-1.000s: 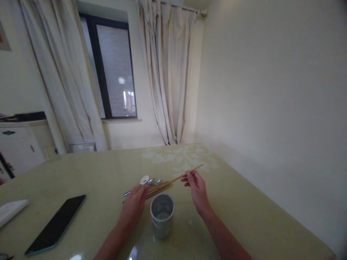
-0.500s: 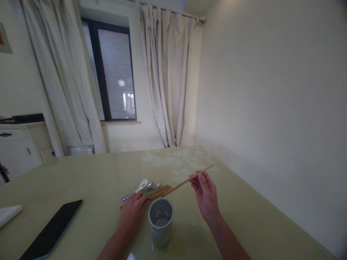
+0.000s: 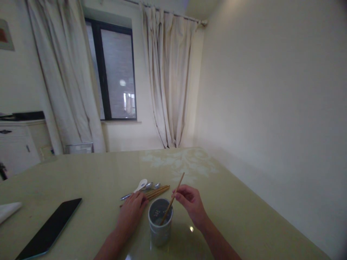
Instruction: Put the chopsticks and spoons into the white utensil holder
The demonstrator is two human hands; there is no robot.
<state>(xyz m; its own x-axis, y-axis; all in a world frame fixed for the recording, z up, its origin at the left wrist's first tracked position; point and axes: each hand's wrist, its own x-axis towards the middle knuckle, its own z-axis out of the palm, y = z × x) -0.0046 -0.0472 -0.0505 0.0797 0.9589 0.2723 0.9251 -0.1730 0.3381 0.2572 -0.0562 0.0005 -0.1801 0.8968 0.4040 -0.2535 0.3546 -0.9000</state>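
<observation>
A single wooden chopstick (image 3: 178, 185) is pinched between the thumb and fingers of my right hand (image 3: 191, 203). It slants down to the left, with its lower end inside a grey cylindrical holder (image 3: 160, 234) that stands upright and has small holes in its bottom. My left hand (image 3: 135, 206) lies over a bundle of chopsticks (image 3: 159, 191) on the table, fingers curled onto them; their middle parts are hidden beneath it. Just beyond that hand are a white spoon (image 3: 142, 184) and metal spoons (image 3: 149, 185), their handles partly covered.
A dark flat tablet-like slab (image 3: 51, 227) lies on the greenish table (image 3: 97, 173) at the left. The corner of a white object (image 3: 9, 211) shows at the far left edge. A plain wall (image 3: 271, 126) runs along the table's right side.
My right hand has moved left and down, tilting the chopstick steeper and bringing its lower end into the holder. My left hand stays on the bundle.
</observation>
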